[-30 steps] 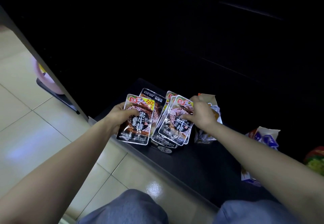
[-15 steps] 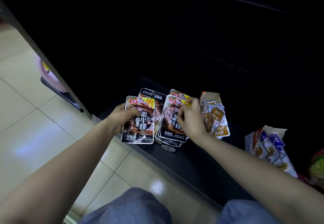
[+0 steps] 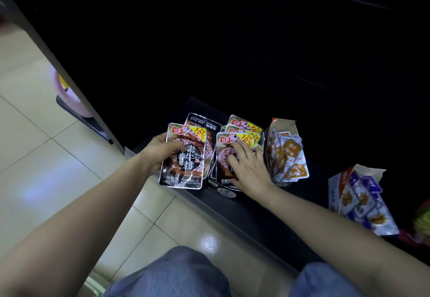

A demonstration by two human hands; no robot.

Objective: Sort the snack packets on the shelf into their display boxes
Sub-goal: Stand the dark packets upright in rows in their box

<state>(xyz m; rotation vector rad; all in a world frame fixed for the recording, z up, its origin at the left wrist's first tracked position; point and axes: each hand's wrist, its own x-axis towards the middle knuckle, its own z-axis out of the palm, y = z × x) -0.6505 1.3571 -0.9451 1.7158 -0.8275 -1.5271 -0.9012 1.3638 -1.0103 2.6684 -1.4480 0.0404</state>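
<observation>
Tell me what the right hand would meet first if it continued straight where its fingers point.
The right hand rests on the front steak packet; next, probably the packets fanned behind it. Depth is unclear.

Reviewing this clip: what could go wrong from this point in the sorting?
1. The fanned stack under the right hand sits near the front edge of the shelf; packets might slide onto the floor.
2. The left hand holds its black packet right at that edge; a slip would likely drop it.
</observation>
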